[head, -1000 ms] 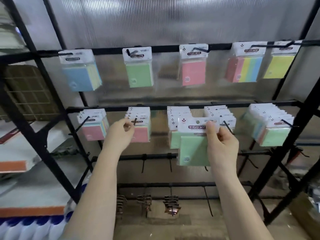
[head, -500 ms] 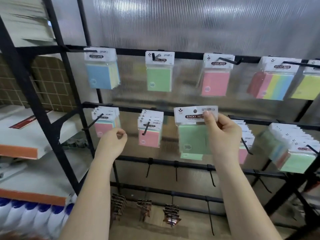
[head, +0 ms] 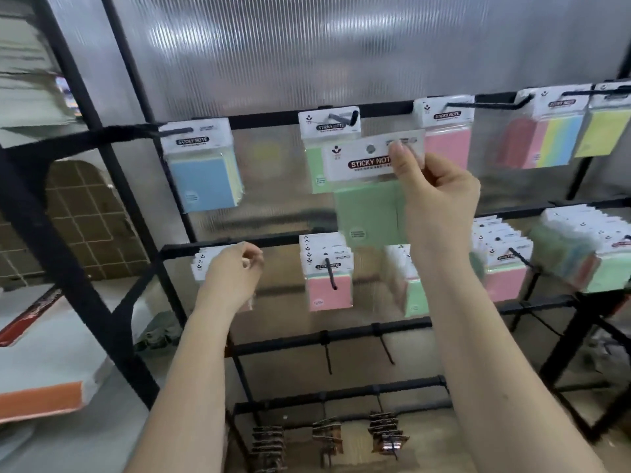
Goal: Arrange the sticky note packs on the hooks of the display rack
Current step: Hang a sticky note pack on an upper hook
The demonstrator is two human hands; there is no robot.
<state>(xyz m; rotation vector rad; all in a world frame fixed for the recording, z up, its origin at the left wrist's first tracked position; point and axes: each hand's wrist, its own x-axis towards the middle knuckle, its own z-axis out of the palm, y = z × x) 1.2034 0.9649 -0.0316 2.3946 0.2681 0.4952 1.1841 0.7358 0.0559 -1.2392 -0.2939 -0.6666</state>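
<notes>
My right hand (head: 433, 196) pinches the white header card of a green sticky note pack (head: 367, 206) and holds it up just below the top-row hook (head: 345, 118), which carries another green pack (head: 316, 148). My left hand (head: 232, 274) hovers with loosely curled fingers, holding nothing, in front of the leftmost second-row stack (head: 208, 259). The black display rack (head: 273, 238) has a blue pack (head: 205, 172), a pink pack (head: 445, 131), a rainbow pack (head: 543, 134) and a yellow pack (head: 606, 126) on its top row.
The second row holds a pink-fronted stack (head: 327, 274), a green-fronted stack (head: 408, 288) and fuller stacks (head: 580, 257) at the right. Empty hooks (head: 327, 356) hang on the lower bars. Small brown items (head: 327, 435) hang at the bottom. A white and orange shelf (head: 44, 380) stands left.
My right hand has lifted the green pack from the second row up to the top row's green hook. My left hand let go of the second-row stack and drifted left. The view tilted upward.
</notes>
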